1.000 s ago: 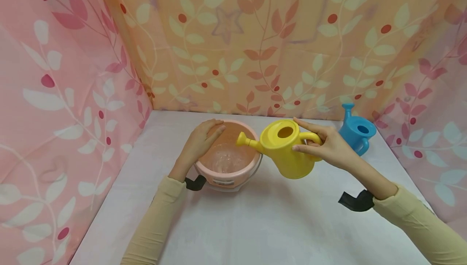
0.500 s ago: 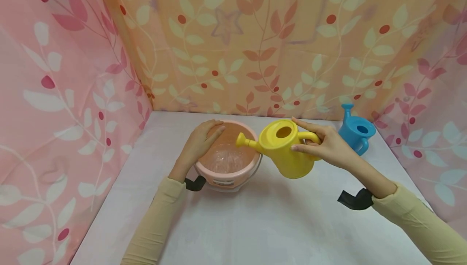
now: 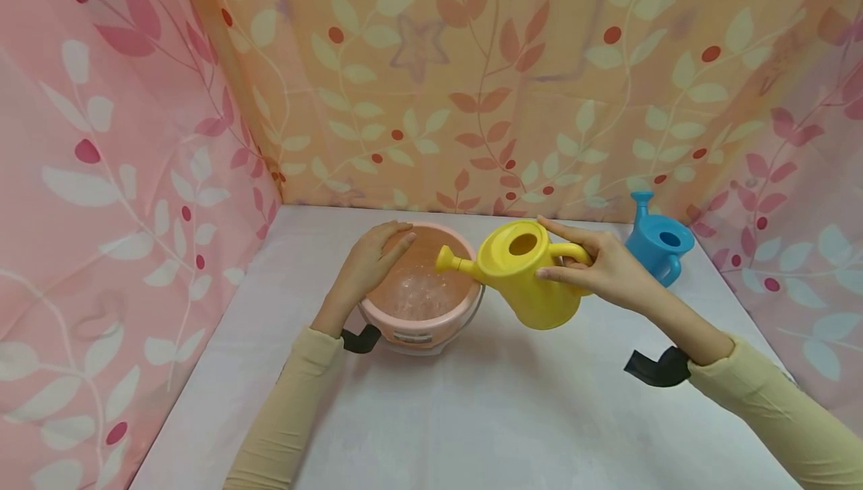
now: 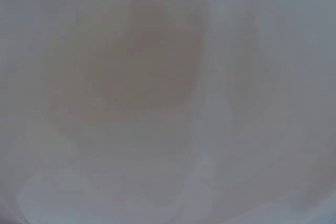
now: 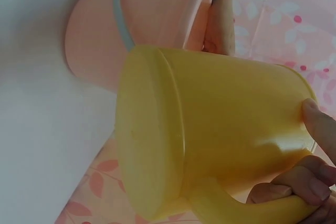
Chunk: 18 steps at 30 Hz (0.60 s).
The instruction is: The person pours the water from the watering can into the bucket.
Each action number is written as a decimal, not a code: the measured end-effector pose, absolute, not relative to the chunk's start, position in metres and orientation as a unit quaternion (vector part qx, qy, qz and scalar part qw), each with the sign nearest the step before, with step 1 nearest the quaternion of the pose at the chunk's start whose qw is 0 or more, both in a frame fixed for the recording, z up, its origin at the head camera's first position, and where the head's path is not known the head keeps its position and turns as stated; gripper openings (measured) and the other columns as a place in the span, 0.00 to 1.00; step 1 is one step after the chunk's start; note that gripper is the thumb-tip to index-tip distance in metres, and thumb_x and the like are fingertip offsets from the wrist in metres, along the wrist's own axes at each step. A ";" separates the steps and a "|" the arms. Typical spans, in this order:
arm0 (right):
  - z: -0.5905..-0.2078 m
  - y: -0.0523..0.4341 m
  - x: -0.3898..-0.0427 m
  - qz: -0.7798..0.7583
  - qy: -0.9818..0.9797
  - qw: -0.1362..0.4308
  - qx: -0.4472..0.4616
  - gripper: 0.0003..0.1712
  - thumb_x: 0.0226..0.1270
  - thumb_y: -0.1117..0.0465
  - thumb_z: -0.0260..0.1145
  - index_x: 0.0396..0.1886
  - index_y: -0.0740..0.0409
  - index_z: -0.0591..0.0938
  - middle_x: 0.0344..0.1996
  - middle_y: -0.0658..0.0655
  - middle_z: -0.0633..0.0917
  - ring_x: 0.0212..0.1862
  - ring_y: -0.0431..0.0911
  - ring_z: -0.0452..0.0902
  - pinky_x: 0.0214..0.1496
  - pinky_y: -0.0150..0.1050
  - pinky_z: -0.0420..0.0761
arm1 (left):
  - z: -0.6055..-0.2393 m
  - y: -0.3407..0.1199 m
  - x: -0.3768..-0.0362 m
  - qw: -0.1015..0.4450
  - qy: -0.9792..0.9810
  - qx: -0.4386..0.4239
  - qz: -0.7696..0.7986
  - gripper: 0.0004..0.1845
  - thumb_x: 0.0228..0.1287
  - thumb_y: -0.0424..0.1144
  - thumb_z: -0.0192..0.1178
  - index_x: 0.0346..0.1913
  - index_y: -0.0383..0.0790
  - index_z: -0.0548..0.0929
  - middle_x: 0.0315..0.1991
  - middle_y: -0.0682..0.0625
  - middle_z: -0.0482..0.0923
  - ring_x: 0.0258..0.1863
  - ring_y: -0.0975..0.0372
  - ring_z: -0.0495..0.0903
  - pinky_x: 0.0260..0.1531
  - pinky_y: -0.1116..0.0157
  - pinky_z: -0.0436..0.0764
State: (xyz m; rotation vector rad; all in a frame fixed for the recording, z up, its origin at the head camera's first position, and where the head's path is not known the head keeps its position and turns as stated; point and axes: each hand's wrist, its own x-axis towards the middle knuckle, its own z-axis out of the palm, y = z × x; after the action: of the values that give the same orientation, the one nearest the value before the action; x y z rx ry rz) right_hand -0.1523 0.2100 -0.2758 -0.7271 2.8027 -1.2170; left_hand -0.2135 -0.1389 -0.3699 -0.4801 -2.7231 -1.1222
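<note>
Watering can, yellow (image 3: 542, 303), hangs above the bench (image 3: 472, 415) just to the right of the pink bucket (image 3: 441, 324), near the back edge and a little right of that edge's middle. Right hand (image 3: 607, 265) grasps it by the handle (image 3: 571, 252); one finger reaches to the top rim, and the right wrist view shows the thumb against the body and other fingers wrapped around the handle.

Spout and handle lie on one line running roughly parallel to the back edge: the spout (image 3: 461, 267) points toward the left edge, its head over the right part of the bucket's mouth, and the body leans that way. Whether the spout touches the bucket's rim cannot be told. Inside the bucket, something clear and rippled, apparently water (image 3: 421, 294), glints at the bottom.

Left hand (image 3: 369, 259) rests on the bucket's rim on the side toward the left edge, its thumb stretched over the mouth; the left wrist view is too blurred to tell whether the hidden fingers grasp the wall.

Blue watering can (image 3: 650, 250) stands by the back right corner, beyond the right hand and much nearer to it than to the left.
</note>
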 end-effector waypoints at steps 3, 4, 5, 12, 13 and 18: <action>-0.275 0.209 -0.153 -0.387 0.891 0.000 -0.237 0.42 0.53 0.56 0.72 0.68 0.48 0.66 0.21 0.54 0.72 0.28 0.45 0.69 0.24 0.33 0.76 | -0.370 -0.139 -0.214 0.079 -0.909 -0.161 -0.376 0.32 0.65 0.66 0.42 0.61 0.49 0.74 0.63 0.47 0.69 0.65 0.54 0.63 0.65 0.52 0.62; -0.275 0.209 -0.152 -0.388 0.891 0.000 -0.238 0.42 0.53 0.56 0.72 0.68 0.49 0.66 0.21 0.54 0.72 0.28 0.45 0.69 0.24 0.33 0.76 | -0.370 -0.139 -0.214 0.079 -0.909 -0.161 -0.377 0.32 0.65 0.66 0.41 0.61 0.49 0.74 0.63 0.47 0.69 0.65 0.54 0.63 0.65 0.52 0.61; -0.274 0.209 -0.152 -0.388 0.890 0.002 -0.238 0.42 0.53 0.56 0.72 0.68 0.49 0.66 0.21 0.54 0.72 0.28 0.45 0.69 0.24 0.33 0.76 | -0.370 -0.139 -0.214 0.079 -0.908 -0.162 -0.377 0.32 0.65 0.66 0.41 0.61 0.49 0.74 0.63 0.47 0.69 0.65 0.54 0.63 0.65 0.52 0.62; -0.271 0.208 -0.152 -0.381 0.891 0.007 -0.245 0.41 0.54 0.55 0.71 0.68 0.49 0.65 0.23 0.54 0.75 0.28 0.45 0.69 0.25 0.32 0.77 | -0.370 -0.139 -0.214 0.078 -0.909 -0.161 -0.376 0.32 0.64 0.66 0.41 0.61 0.50 0.74 0.63 0.48 0.69 0.65 0.54 0.64 0.65 0.52 0.61; -0.271 0.207 -0.152 -0.380 0.891 0.006 -0.247 0.41 0.54 0.55 0.71 0.68 0.50 0.66 0.24 0.54 0.76 0.29 0.45 0.69 0.26 0.32 0.77 | -0.370 -0.139 -0.214 0.078 -0.909 -0.161 -0.377 0.32 0.64 0.66 0.41 0.61 0.50 0.74 0.63 0.48 0.69 0.65 0.55 0.64 0.65 0.52 0.61; -0.272 0.206 -0.153 -0.378 0.893 -0.001 -0.243 0.42 0.52 0.55 0.72 0.67 0.50 0.67 0.26 0.51 0.78 0.29 0.44 0.70 0.27 0.32 0.79 | -0.370 -0.140 -0.214 0.077 -0.907 -0.164 -0.380 0.32 0.64 0.66 0.41 0.61 0.50 0.74 0.63 0.48 0.69 0.65 0.55 0.64 0.65 0.52 0.61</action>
State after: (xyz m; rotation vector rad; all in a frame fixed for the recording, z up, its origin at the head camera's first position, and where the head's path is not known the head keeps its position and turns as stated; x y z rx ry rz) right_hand -0.1532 0.2061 -0.2717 -0.7625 2.8078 -1.1894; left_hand -0.2141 -0.1395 -0.3701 -0.4914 -2.7175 -1.1373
